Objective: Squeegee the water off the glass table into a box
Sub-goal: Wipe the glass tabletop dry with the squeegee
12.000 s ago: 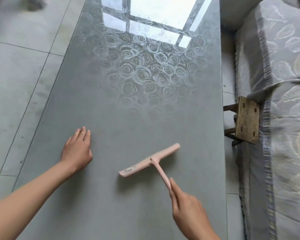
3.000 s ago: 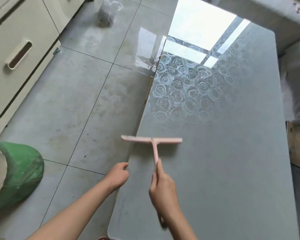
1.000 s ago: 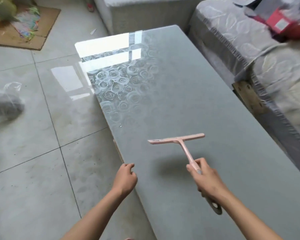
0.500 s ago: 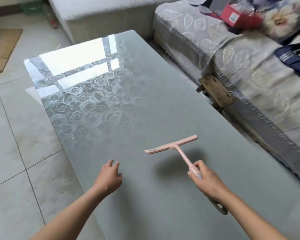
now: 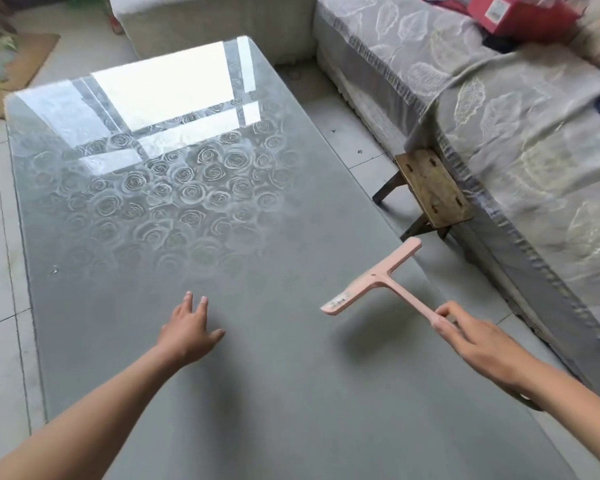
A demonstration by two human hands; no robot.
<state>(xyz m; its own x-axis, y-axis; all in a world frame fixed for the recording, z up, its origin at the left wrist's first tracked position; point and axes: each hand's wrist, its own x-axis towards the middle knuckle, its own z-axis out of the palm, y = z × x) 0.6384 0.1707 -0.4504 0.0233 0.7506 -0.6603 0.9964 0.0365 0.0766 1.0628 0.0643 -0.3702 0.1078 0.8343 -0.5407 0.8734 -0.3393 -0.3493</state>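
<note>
Head cam, looking down: pink plastic T-shaped squeegee (image 5: 371,282) is in my right hand (image 5: 478,344), fingers (image 5: 445,308) pinched on the end of its thin handle. Blade hangs clear of the grey rose-patterned glass counter (image 5: 291,410), shadow under it, far tip abt at the right edge. Blade's long axis runs diag, near-left to far-right; handle points back to me. My left hand (image 5: 187,330) is mid-counter, fingers straight & apart, holding nothing; can't tell if it touches the glass. Next stroke, I reckon, starts w/ dropping the blade flat. Few small drops (image 5: 54,270) sit by the left edge, well apart from the blade. No catch box in view; only a red carton (image 5: 513,12) on the grey leaf-print sofa (image 5: 534,150), contents not visible.
</note>
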